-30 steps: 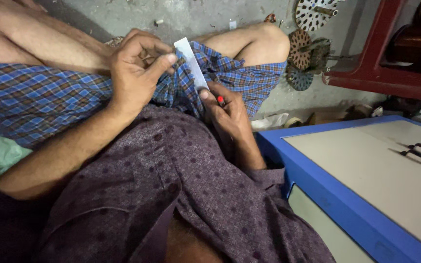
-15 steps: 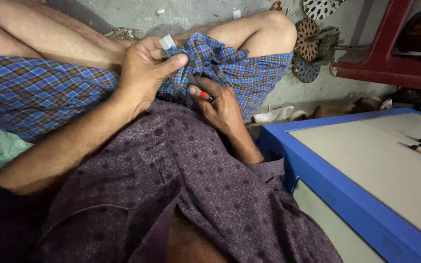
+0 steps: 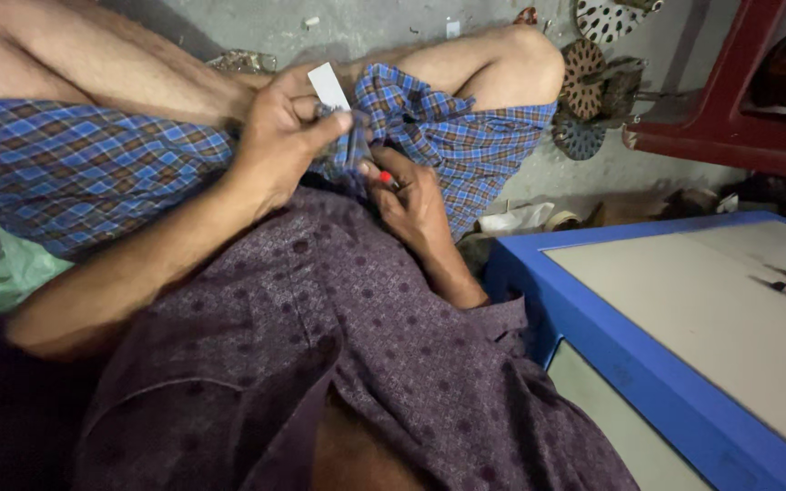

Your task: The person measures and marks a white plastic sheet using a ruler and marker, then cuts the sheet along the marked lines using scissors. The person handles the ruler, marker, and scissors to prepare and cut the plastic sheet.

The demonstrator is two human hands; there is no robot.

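The left hand (image 3: 279, 136) pinches a small white flat paper strip (image 3: 328, 86); just beside it, the right hand (image 3: 411, 195) closes its fingers on a small red-tipped object (image 3: 386, 178) over blue checked cloth (image 3: 448, 136).

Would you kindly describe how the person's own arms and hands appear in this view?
Both forearms are bare, with no gloves, watch or rings visible. The left hand and right hand emerge from short sleeves of a dark purple patterned shirt, its dotted print running over the cloth.

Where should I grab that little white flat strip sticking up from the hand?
Probably by the free upper end of the white flat strip, pinching its two flat faces from above. Its lower end is already held in the left hand, so only the top shows.
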